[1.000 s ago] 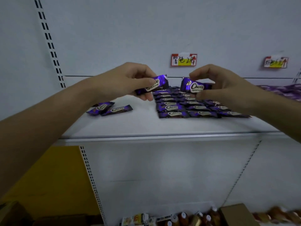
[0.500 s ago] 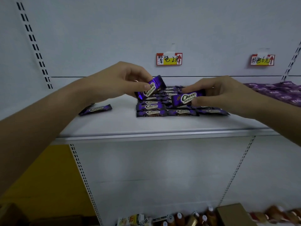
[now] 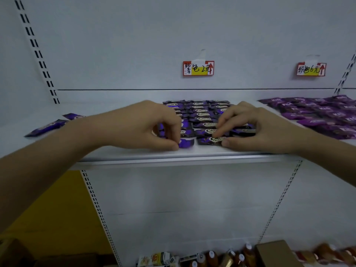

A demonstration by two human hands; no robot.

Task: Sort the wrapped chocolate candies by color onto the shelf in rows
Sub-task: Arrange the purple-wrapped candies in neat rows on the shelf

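At the front lip of the shelf (image 3: 173, 157), the left hand (image 3: 146, 128) pinched a purple candy (image 3: 185, 143) and the right hand (image 3: 256, 128) pinched a second candy (image 3: 212, 140) marked "Choco", thumb against forefinger. The purple rows (image 3: 200, 112) lay just behind. Bare shelf ran left to two loose candies (image 3: 48, 127). The left tag (image 3: 198, 68) read "紫色2元"; the right tag (image 3: 311, 69), above a magenta pile (image 3: 317, 116), read "粉色6元"
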